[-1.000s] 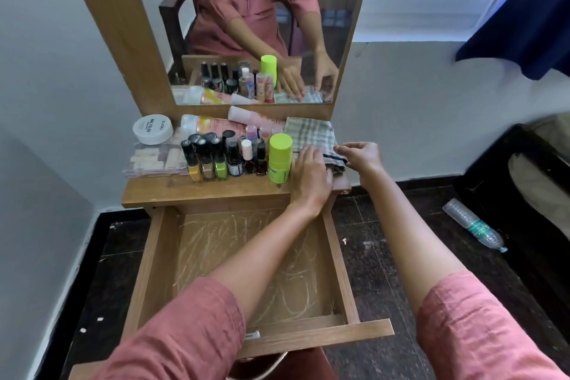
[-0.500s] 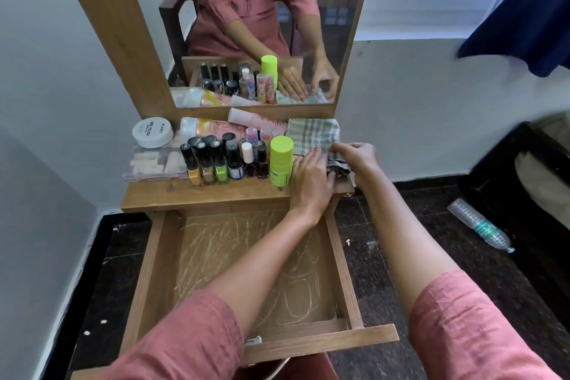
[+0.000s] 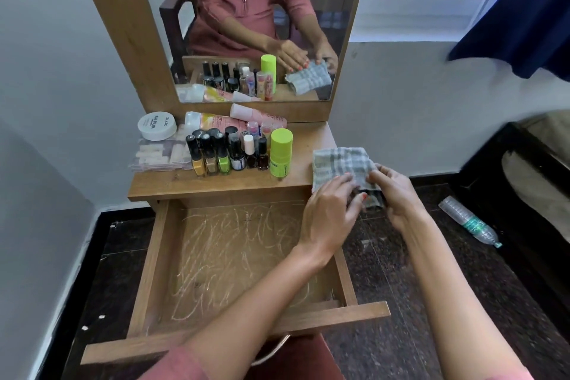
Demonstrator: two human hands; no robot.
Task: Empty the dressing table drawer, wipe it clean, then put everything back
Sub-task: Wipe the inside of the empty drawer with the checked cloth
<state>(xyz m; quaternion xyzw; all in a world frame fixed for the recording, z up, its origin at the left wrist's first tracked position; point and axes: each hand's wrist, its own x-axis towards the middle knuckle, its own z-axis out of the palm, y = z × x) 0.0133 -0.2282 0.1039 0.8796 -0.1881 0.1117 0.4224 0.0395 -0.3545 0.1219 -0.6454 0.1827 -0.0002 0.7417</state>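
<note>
The wooden drawer [image 3: 154, 259] is pulled out and holds nothing; pale scribble marks cover its floor. A folded grey checked cloth [image 3: 339, 163] hangs just off the front right corner of the dressing table top [image 3: 216, 183]. My left hand [image 3: 330, 216] and my right hand [image 3: 398, 194] both pinch its near edge. On the table top stand several nail polish bottles [image 3: 222, 154] and a lime green bottle [image 3: 280, 153]. Behind them lie pink tubes [image 3: 256, 116], a white jar [image 3: 156, 125] and a clear box of nail tips [image 3: 160, 156].
A mirror [image 3: 256, 25] rises behind the table and reflects a person in a pink top. A plastic water bottle [image 3: 468, 220] lies on the dark floor to the right. A dark bench stands at the far right, under a blue curtain [image 3: 524, 15].
Both hands have lifted the cloth from the back of the table top and drawn it forward and right, past the table's front corner.
</note>
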